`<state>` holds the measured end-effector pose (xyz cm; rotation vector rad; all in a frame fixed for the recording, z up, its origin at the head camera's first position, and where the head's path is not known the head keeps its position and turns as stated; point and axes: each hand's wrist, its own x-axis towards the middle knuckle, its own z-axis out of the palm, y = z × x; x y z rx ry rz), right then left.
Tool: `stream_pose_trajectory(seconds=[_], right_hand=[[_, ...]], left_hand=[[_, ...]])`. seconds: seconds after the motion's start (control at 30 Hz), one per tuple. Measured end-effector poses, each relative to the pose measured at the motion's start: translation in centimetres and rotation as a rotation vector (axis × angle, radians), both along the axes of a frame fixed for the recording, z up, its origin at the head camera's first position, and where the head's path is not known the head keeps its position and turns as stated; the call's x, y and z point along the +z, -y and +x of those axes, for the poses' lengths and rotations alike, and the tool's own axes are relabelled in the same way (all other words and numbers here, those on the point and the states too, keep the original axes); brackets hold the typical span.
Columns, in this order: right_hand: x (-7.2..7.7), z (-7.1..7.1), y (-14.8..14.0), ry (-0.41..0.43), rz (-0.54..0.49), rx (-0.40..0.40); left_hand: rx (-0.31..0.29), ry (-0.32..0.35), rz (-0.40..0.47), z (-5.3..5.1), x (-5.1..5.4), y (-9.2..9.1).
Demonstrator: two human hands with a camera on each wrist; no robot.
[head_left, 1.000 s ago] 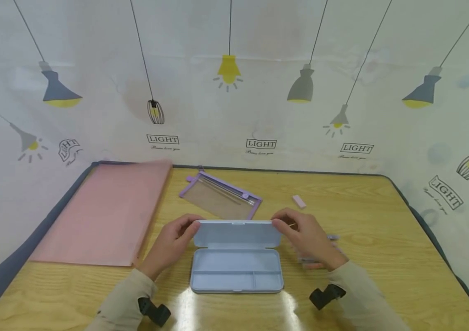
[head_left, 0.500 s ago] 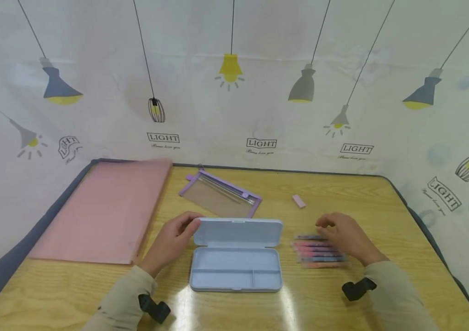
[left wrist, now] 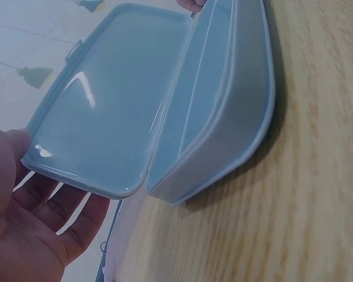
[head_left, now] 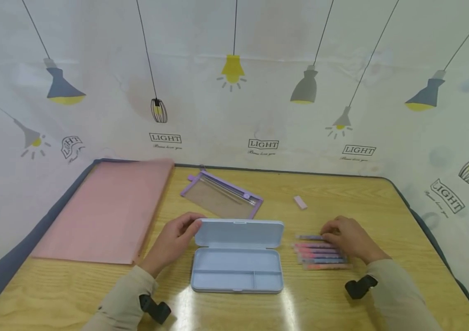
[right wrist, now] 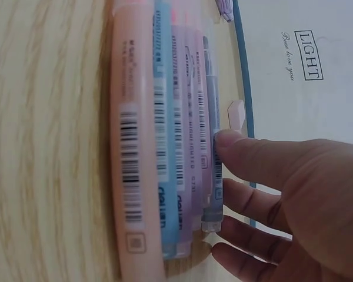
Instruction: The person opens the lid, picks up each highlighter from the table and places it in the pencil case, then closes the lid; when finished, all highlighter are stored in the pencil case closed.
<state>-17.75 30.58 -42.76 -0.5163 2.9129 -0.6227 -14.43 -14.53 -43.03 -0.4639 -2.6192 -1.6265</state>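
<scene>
A light blue pencil case (head_left: 237, 271) stands open on the table, its lid raised. My left hand (head_left: 176, 239) grips the lid's left corner; in the left wrist view the thumb lies on the edge and the fingers (left wrist: 76, 214) are behind it. To the right of the case lies a row of several highlighters (head_left: 323, 257) in orange, blue, purple and pink. My right hand (head_left: 352, 239) pinches the grey-purple pen (right wrist: 213, 117) on the far side of that row. In the right wrist view the thumb presses its barrel, with the other fingers partly hidden behind it.
Behind the case lies a mesh zip pouch (head_left: 222, 195) with purple trim and thin rods inside. A pink eraser (head_left: 300, 202) sits to its right. A large pink folder (head_left: 106, 211) covers the table's left side. A printed curtain (head_left: 201, 92) hangs behind.
My right hand has let go of the lid's right corner and moved right to the highlighters, where it now pinches the far pen. The left hand has stayed on the lid.
</scene>
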Motion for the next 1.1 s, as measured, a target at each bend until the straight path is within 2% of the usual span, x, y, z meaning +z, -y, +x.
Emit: stream_pose_trajectory(seconds=[0.27, 0.43, 0.53, 0.67, 0.77, 0.9, 1.0, 1.1], right_hand=[[-0.3, 0.1, 0.0, -0.014, -0.001, 0.006], [-0.5, 0.7, -0.2, -0.021, -0.05, -0.031], [0.5, 1.7, 0.0, -0.032, -0.081, -0.037], [2.8, 3.0, 0.8, -0.035, -0.076, -0.005], [4.4, 4.0, 2.1, -0.025, -0.046, 0.039], [5.8, 5.2, 4.7, -0.018, -0.031, 0.103], [6.0, 5.8, 7.3, -0.028, -0.042, 0.145], [5.4, 6.2, 10.3, -0.068, -0.041, 0.21]], left_hand=[[0.0, 0.004, 0.012, 0.1, -0.2, -0.1], [-0.006, 0.016, 0.017, 0.2, -0.4, -0.1], [-0.006, 0.022, 0.017, 0.3, -0.4, -0.1], [-0.003, 0.017, 0.005, 0.3, -0.2, -0.1], [0.001, 0.012, -0.004, 0.2, 0.1, 0.0], [0.001, 0.01, -0.003, 0.1, 0.3, 0.0], [-0.001, 0.006, -0.004, 0.1, 0.3, 0.0], [0.0, 0.009, -0.004, 0.1, 0.3, -0.1]])
